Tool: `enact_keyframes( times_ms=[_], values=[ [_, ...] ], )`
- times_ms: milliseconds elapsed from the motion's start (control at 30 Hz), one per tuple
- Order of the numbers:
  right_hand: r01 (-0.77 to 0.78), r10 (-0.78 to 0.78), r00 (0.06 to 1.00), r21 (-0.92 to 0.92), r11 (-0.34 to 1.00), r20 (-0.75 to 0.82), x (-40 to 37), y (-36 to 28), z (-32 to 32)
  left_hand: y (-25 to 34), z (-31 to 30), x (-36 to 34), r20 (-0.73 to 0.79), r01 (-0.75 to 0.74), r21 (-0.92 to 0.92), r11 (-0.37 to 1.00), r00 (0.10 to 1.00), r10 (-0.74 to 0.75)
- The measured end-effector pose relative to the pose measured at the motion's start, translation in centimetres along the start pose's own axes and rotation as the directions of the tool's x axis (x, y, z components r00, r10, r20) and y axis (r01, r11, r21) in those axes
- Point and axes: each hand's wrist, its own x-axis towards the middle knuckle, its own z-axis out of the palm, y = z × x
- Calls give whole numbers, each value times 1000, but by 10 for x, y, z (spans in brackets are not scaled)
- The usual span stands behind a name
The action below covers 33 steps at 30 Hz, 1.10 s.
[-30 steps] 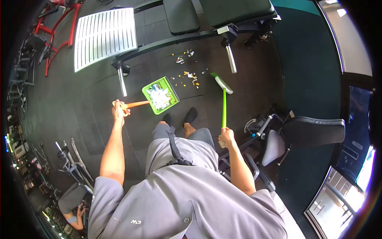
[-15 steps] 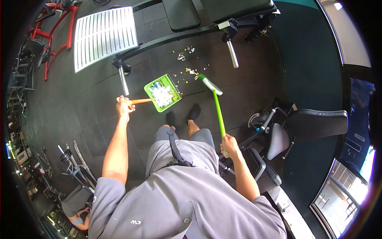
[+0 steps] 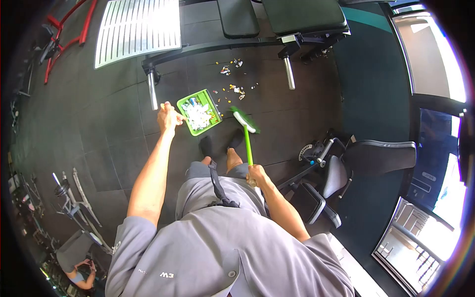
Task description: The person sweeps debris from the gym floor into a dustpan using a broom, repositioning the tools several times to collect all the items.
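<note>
Down in front of me a green dustpan (image 3: 212, 101) holds a heap of white and coloured scraps. My left hand (image 3: 169, 118) is closed at its left side, on the dustpan's handle, which my fingers mostly hide. My right hand (image 3: 256, 175) is wrapped around the lime-green stick of a broom (image 3: 248, 148). The broom's white and green head is at the floor in front of my feet, right of the dustpan and apart from it. Small bits of litter (image 3: 237, 91) lie scattered beyond the dustpan's open edge, with another patch of litter (image 3: 226, 69) farther off.
A black-padded bench machine (image 3: 237, 20) with a slatted metal footplate (image 3: 138, 29) spans the far side. Steel posts (image 3: 290, 74) stick out from its frame. To the right stands a seated exercise machine (image 3: 381, 157). A person (image 3: 85, 277) sits at the lower left.
The broom head has moved left and nearer to my feet, toward the dustpan. My left hand has shifted right, closer to the pan. My right hand has moved left.
</note>
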Motion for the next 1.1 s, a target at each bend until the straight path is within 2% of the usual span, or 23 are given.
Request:
enact_keyframes(
  times_ms=[133, 167, 267, 367, 433, 500, 533, 600, 700, 733, 800, 900, 1000, 1100],
  values=[
    [-6, 5, 1000, 107, 994, 8, -33, 15, -6, 3, -15, 6, -2, 28, 62, 998, 1000, -28],
    [-36, 35, 999, 191, 981, 9, -34, 20, -8, 5, -22, 9, -6, 39, 81, 996, 999, -38],
    [-9, 17, 999, 229, 973, -35, -41, 29, -3, 8, -41, 15, 30, 50, 48, 998, 998, -52],
    [-12, 46, 996, 380, 925, -80, -23, 33, 23, 4, -47, 18, 35, 33, 92, 995, 999, -36],
    [-38, 73, 995, 410, 911, -70, -6, 28, 49, 2, -44, 16, 54, 28, 78, 997, 998, -32],
    [-19, -144, 969, 648, 761, 198, 29, 53, 73, 0, -39, 13, 61, -13, 84, 996, 998, 8],
    [79, -150, 981, 463, 883, 119, 24, 44, 93, 1, -35, 10, 44, -32, 103, 994, 999, 28],
    [110, -125, 992, 291, 950, 34, -1, 27, 105, 0, -28, 12, 35, -39, 124, 991, 999, 35],
    [-32, 14, 999, 410, 911, 47, -56, -4, 102, -8, -23, 23, 49, -69, 186, 980, 997, 61],
    [5, -75, 984, 403, 915, 160, -52, 9, 91, -6, -23, 23, 42, -54, 164, 985, 998, 47],
    [-113, 48, 987, 460, 881, 152, -58, 24, 66, 1, -26, 23, 35, -33, 139, 990, 999, 28],
    [-48, -2, 994, 462, 885, 106, -87, 16, 38, 9, -33, 16, 39, -52, 129, 990, 998, 47],
    [85, -85, 996, 294, 952, -13, -59, 14, 29, 8, -35, 21, 44, -52, 117, 992, 998, 47],
    [119, -97, 989, 212, 970, -111, -20, -3, 44, 5, -34, 21, 49, -42, 123, 992, 998, 36]
  ],
)
